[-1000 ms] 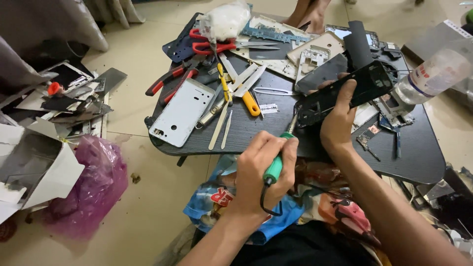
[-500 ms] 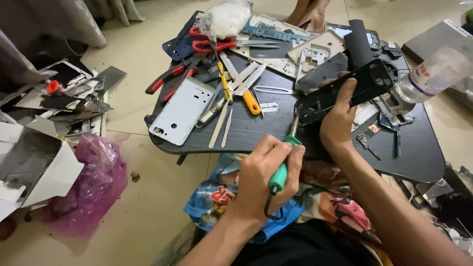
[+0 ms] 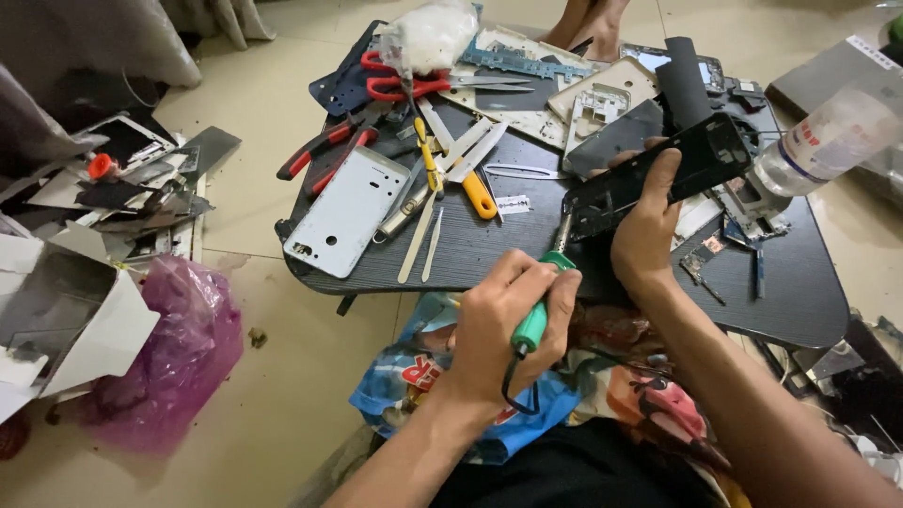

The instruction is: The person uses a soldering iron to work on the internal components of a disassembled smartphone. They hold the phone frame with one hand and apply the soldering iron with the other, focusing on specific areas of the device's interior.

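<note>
Both forearms enter from the bottom edge and reach forward and upward. The left hand (image 3: 508, 325) is closed in a fist-like grip, knuckles facing up, thumb wrapped over the top, wrist straight and in line with the forearm. The right hand (image 3: 649, 230) sits higher and further forward, palm turned away from the camera, with the thumb extended upward and the 4 fingers curled out of sight. The 2 hands are near each other but do not touch.

Clear labelled plastic bottle (image 3: 828, 141) at the table's (image 3: 800, 292) right edge
</note>
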